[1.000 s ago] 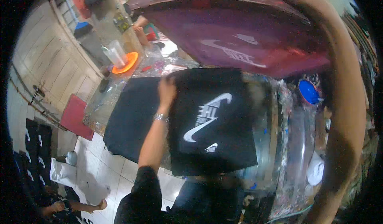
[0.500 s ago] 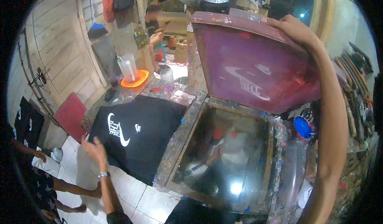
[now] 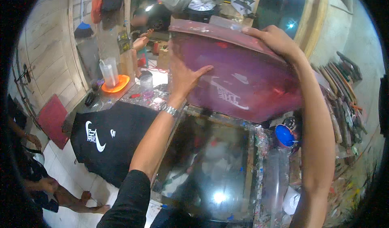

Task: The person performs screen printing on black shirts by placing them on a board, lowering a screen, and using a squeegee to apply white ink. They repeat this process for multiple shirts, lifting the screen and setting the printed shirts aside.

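A purple screen printing frame [image 3: 263,92] stands tilted up at its far end, with pale logo stencils in its mesh. My right hand [image 3: 279,41] grips its upper edge, fingers bent over the rim. At the frame's left side is my left hand [image 3: 186,80], thumb spread wide from fingers that are partly blurred; whether it touches the frame is hard to tell. Below the frame lies a dark glossy glass plate [image 3: 202,159] reflecting a lamp. Left of the glass, a black fabric piece [image 3: 125,122] with white prints lies flat, partly behind my left forearm.
A blue paint tub [image 3: 286,135] sits right of the glass. Several squeegee-like slats [image 3: 338,94] lean by the right wall. An orange plate [image 3: 115,84] with a clear jug stands at the far left. One person [image 3: 38,179] is at lower left, another [image 3: 142,37] sits beyond.
My left hand has moved from beside the black fabric up and right to the frame's left side. My right hand keeps its grip on the upper edge. The whole view has swung rightward.
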Motion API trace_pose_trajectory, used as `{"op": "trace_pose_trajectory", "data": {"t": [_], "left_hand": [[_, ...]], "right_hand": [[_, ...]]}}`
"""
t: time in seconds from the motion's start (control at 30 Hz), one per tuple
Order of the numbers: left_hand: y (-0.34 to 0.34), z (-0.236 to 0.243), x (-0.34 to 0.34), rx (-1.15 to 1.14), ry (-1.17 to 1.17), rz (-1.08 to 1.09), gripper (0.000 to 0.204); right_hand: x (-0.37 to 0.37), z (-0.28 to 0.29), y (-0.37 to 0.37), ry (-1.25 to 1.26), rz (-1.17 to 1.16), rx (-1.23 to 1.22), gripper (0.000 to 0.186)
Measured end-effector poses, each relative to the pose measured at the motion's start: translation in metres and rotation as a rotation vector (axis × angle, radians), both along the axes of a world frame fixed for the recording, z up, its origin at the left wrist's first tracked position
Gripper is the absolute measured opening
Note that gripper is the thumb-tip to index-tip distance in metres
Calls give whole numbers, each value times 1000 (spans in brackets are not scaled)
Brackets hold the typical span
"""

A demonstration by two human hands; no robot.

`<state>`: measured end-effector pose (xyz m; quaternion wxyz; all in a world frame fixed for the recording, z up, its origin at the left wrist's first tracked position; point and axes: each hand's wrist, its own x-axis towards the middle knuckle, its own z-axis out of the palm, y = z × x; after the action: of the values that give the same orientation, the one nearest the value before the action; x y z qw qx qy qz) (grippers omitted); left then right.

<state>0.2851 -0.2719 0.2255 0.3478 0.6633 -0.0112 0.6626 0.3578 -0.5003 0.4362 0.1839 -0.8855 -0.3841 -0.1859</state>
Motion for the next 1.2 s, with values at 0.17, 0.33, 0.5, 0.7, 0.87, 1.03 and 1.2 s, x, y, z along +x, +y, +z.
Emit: {"op": "trace_pose_trajectory", "data": {"t": [0.17,0.33,0.5,0.7,0.87,1.03,1.2], "left_hand": [[33,-39,13,70,147,330,133],[37,-142,-73,280,651,381,54],[-66,-221,-235,208,1314,-77,20],[-106,-276,-296,44,1182,-172,25],[-109,-285,-303,120,1184,-39,27],[-112,-296,-296,186,1229,-29,27],[-108,-297,-298,208,1238,-27,28]], "right_hand": [[-1,2,-7,-111,35,28,83],[1,-1,-5,-117,114,72,82],[-2,6,0,-131,157,43,80],[43,12,-12,-245,10,-131,42],[31,8,4,-11,77,-48,65],[50,23,5,171,-38,-32,71],[26,18,14,246,39,40,61]]}}
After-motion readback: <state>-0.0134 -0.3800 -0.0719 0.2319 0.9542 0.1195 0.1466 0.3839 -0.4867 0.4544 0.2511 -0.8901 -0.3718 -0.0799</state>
